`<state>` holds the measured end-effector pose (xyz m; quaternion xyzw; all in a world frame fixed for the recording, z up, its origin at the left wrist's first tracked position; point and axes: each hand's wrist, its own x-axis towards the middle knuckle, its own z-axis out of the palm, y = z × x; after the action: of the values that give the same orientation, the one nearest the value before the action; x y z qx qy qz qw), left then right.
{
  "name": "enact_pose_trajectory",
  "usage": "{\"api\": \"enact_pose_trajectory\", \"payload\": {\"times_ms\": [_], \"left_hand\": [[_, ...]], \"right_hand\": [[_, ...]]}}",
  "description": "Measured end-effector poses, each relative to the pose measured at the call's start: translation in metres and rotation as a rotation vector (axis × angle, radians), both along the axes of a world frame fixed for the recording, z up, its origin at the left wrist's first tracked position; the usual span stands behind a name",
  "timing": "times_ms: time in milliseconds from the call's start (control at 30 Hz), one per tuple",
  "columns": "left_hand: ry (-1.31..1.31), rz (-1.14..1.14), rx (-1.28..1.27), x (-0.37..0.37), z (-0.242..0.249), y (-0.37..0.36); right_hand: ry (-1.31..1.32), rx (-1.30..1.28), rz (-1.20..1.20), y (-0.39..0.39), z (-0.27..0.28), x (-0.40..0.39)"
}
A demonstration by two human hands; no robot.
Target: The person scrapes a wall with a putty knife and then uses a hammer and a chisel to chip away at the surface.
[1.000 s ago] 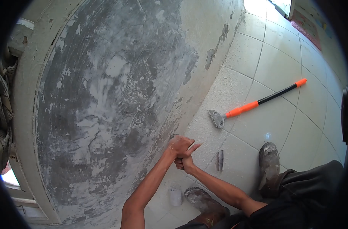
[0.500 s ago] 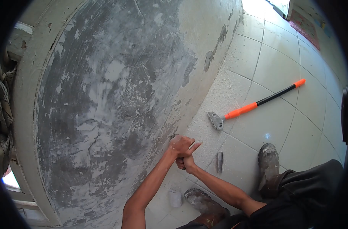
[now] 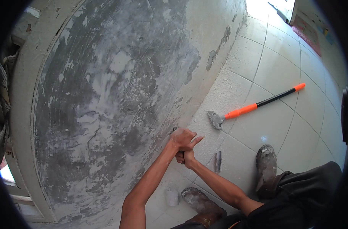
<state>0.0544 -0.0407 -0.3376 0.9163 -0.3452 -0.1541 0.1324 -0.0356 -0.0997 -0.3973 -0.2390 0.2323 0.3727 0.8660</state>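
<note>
My left hand (image 3: 182, 139) is bent at the wrist and closed, low against the scraped wall (image 3: 116, 95). Its thumb sticks out to the right. A small dark edge (image 3: 175, 129) of something shows just past its knuckles, by the wall; the rest is hidden by the hand. Directly below, my right hand (image 3: 187, 158) is a closed fist touching the underside of the left. What it grips is hidden too. The wall is grey with patchy white remains of paint or plaster.
A long-handled scraper (image 3: 240, 111) with orange grips lies on the dusty tiled floor (image 3: 258, 129). A small grey strip (image 3: 218, 162) and a whitish cylinder (image 3: 172, 197) are near my boots (image 3: 266, 162). A wooden frame (image 3: 19, 114) borders the wall at left.
Both hands, still together, have moved slightly up along the wall's lower part. The view has shifted a little; the scraper and other floor things stay in place.
</note>
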Motion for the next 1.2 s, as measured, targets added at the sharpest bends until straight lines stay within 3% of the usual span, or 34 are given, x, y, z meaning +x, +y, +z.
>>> {"api": "enact_pose_trajectory", "payload": {"times_ms": [200, 367, 700, 900, 967, 1200], "left_hand": [[0.098, 0.018, -0.008, -0.016, -0.002, 0.012], [0.014, -0.031, 0.044, 0.012, -0.023, 0.002], [0.003, 0.118, -0.131, -0.056, -0.002, 0.039], [-0.007, 0.08, -0.008, -0.057, 0.013, 0.04], [0.022, 0.055, 0.021, -0.045, 0.014, 0.036], [0.02, 0.037, 0.04, -0.035, 0.001, 0.033]], "right_hand": [[-0.013, 0.02, 0.049, 0.003, -0.002, -0.015], [0.01, 0.036, -0.003, -0.004, 0.003, 0.007], [-0.078, -0.04, 0.128, 0.025, -0.006, -0.047], [-0.171, -0.131, 0.156, 0.025, 0.006, -0.048], [-0.048, -0.027, 0.116, 0.031, -0.001, -0.044], [-0.006, 0.047, 0.035, 0.025, 0.012, -0.031]]}}
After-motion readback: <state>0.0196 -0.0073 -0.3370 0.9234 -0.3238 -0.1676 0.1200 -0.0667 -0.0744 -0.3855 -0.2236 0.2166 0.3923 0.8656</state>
